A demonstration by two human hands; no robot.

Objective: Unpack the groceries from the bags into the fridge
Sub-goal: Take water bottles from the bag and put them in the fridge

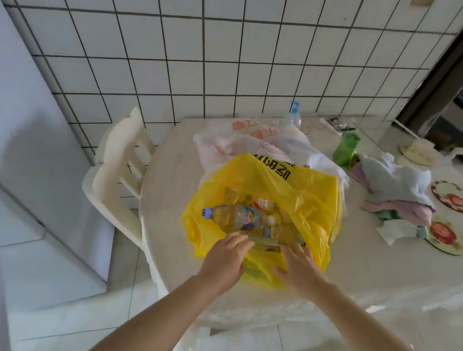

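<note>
A yellow plastic bag [295, 188] lies open on the round white table [357, 276]. Inside it I see a clear bottle [234, 216] with a blue cap lying on its side, and a smaller red-and-white bottle [263, 203]. My left hand [225, 258] is at the bag's near rim, its fingers curled over the plastic edge. My right hand [298, 265] reaches into the near side of the bag with its fingers down among the contents; what they touch is hidden. A white bag [245, 142] with orange print lies behind the yellow one. The fridge [11, 150] stands at the left.
A white chair [121, 168] stands between the fridge and the table. On the table are a green packet [345, 149], a heap of cloths [396, 191], two round coasters [454, 197], a clear bottle with a blue cap [292, 116] and a round wooden mat [417, 151].
</note>
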